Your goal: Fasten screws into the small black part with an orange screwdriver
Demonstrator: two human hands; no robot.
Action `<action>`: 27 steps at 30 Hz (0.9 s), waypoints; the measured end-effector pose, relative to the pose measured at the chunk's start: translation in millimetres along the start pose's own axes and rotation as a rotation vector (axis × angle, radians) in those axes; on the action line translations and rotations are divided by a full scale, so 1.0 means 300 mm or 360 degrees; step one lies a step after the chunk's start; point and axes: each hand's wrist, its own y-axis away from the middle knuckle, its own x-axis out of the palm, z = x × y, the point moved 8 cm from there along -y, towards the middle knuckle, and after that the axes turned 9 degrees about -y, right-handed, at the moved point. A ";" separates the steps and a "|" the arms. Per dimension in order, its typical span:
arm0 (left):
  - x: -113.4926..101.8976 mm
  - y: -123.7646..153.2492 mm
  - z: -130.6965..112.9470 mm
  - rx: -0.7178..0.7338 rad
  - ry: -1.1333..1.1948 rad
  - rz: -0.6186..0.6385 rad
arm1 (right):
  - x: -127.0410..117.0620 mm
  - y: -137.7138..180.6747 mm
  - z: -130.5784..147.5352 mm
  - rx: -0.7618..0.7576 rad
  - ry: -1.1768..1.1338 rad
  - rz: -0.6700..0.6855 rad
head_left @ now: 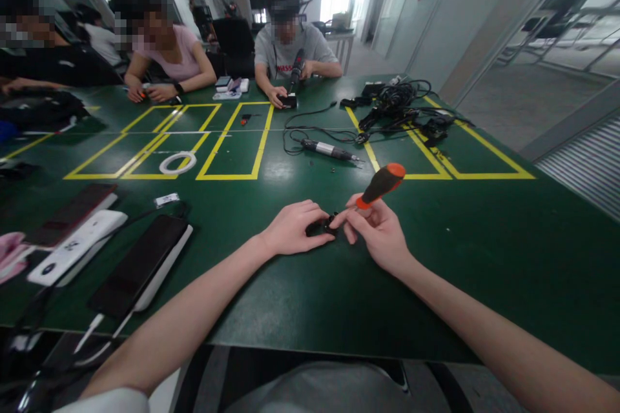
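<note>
On the green table, my left hand (299, 227) has its thumb and fingers closed around a small black part (330, 224), whose exact kind I cannot make out. My right hand (382, 232) grips a screwdriver (382, 184) with a black and orange handle. The handle leans up and to the right, and its shaft runs down to the left between my fingers. A fingertip of my right hand is at the black part, and the screwdriver's tip is hidden. Beyond my hands lies a pen-shaped electric screwdriver (329, 150) with a silver middle and a black cable.
A heap of black cables (397, 100) covers the back right. Left of me lie a phone (140, 264) on a white block, a white power bank (80, 246) and a white tape ring (177, 162). Across the table, one person holds a power drill (297, 70); others sit left.
</note>
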 end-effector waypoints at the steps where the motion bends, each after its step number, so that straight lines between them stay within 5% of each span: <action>1: 0.000 0.000 0.000 0.0001 0.0001 -0.0003 | 0.000 -0.001 0.000 0.0007 -0.0009 0.0000; 27: -0.002 0.002 -0.003 0.0034 -0.0004 -0.0036 | -0.003 0.000 0.025 -0.0047 0.0124 0.0039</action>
